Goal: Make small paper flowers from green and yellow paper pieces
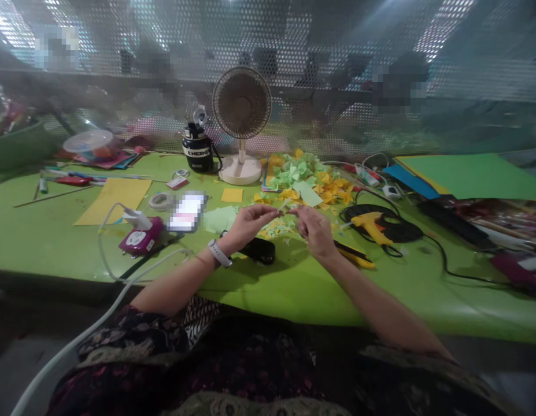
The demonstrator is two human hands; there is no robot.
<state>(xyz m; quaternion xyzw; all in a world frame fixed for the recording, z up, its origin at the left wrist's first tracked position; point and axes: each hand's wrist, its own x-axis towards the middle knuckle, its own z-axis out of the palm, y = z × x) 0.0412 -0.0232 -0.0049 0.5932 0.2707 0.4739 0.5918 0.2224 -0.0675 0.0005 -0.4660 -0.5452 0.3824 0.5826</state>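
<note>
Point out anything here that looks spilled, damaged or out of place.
The black bottle with white band, left of the cream round desk fan, appears to have its lid open, a spill risk. Loose green and yellow paper scraps litter the green table near the left hand. No damage shows.

Fan [242, 104] as reference. Passable: desk [289, 294] strip along near edge, in front of fan. Right of fan: paper scraps [294, 173] block. Left: bottle [197, 151] just beside. Front-right: glue gun [372, 227]. Front-left: white cable [77, 341].
</note>
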